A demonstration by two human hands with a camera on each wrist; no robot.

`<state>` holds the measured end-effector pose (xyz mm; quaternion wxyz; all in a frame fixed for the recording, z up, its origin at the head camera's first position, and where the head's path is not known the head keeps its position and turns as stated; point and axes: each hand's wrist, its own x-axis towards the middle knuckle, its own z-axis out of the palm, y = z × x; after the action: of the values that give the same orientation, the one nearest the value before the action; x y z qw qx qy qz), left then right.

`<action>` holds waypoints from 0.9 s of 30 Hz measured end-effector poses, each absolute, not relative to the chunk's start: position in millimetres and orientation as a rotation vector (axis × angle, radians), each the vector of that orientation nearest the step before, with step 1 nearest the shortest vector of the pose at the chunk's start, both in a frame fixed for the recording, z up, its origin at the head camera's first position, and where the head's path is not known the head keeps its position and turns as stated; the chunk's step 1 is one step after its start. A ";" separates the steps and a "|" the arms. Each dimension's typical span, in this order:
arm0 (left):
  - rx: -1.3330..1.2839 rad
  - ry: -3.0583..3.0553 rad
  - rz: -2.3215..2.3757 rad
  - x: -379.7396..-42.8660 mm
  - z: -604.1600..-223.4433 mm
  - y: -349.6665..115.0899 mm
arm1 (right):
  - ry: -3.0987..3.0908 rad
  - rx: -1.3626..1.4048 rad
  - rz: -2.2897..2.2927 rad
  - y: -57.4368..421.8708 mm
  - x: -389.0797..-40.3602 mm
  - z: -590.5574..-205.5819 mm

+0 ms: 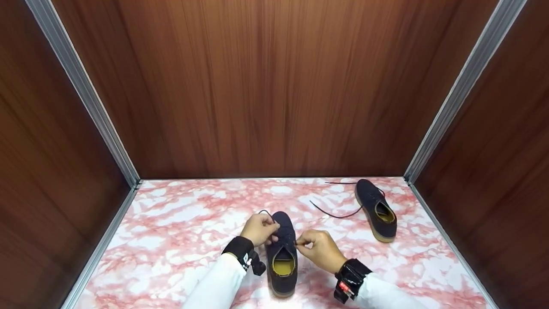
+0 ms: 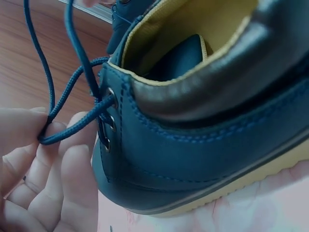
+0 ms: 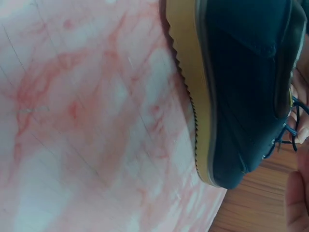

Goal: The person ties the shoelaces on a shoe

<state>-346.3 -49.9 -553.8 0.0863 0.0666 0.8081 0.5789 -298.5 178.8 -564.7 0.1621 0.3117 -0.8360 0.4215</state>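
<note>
A dark navy lace-up shoe [image 1: 283, 283] with a yellow lining stands on the pink-and-white marbled surface, toe pointing away from me. At its left side, my left hand [image 1: 259, 229] pinches the blue shoelace [image 2: 79, 126] between thumb and finger, and the left wrist view shows the lace looped near the metal eyelets [image 2: 112, 122]. My right hand [image 1: 319, 249] is at the shoe's right side, thumb and forefinger together on a lace strand. In the right wrist view only the edge of the right-hand fingers [image 3: 295, 198] shows, beside the shoe's tan sole [image 3: 193, 72].
A second navy shoe [image 1: 377, 214] stands at the back right, its loose lace [image 1: 336, 216] trailing left over the marbled surface [image 1: 180, 257]. Brown wood-grain panels [image 1: 274, 86] with metal corner posts [image 1: 463, 90] enclose the back and both sides.
</note>
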 end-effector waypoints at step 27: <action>0.387 2.370 1.750 -340.7 -560.9 -52.3 | -2.771 0.938 1.530 194.6 -299.4 -564.2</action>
<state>-340.7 -52.3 -560.9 0.0852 0.1299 0.7946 0.5869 -299.4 194.6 -564.2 -0.0800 0.2833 -0.8366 0.4621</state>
